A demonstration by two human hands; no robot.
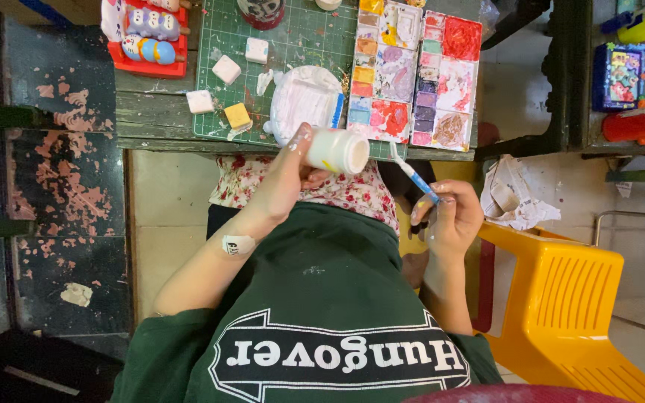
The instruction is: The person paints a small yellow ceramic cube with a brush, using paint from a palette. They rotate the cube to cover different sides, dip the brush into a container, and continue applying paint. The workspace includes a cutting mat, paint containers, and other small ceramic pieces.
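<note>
My left hand (287, 175) grips a small white paint bottle (337, 150), held on its side just in front of the table edge. My right hand (448, 216) holds a thin blue-and-white paintbrush (414, 173) whose tip points up toward the paint palette (412, 71). The palette lies on the table with several wells of red, pink, purple, yellow and orange paint. A white plaster figure (304, 101) lies on the green cutting mat (293, 45), right above the bottle.
Small white and yellow blocks (227, 69) lie on the mat. A red tray with painted figures (149, 37) stands at the back left. A yellow plastic chair (561, 298) is at my right, with crumpled paper (513, 195) beside it. A dark shelf with toys (628, 67) is at the far right.
</note>
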